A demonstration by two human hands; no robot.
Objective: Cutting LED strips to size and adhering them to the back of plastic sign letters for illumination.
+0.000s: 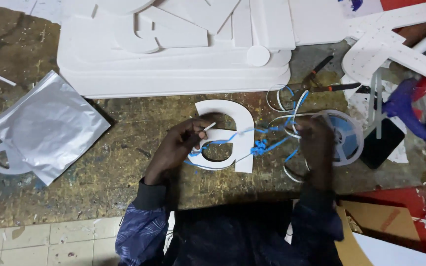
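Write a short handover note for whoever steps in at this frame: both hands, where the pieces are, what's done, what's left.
Left hand: pinching the end of a white strip against the white cut-out letter on the workbench.
Right hand: on the strip near the white reel; grip unclear.
Blue backing ribbon lies peeled and tangled across the letter.
Done: some strip pulled off the reel.
Left: strip seems not yet laid around the letter's edge.
Pliers lie behind; silver bag at left.

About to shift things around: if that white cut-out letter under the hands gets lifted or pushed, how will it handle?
The white letter looks like rigid foam board, so probably stiff and light. It lies flat, so it should slide, not roll. The blue-and-white strip crossing it would likely drag along.
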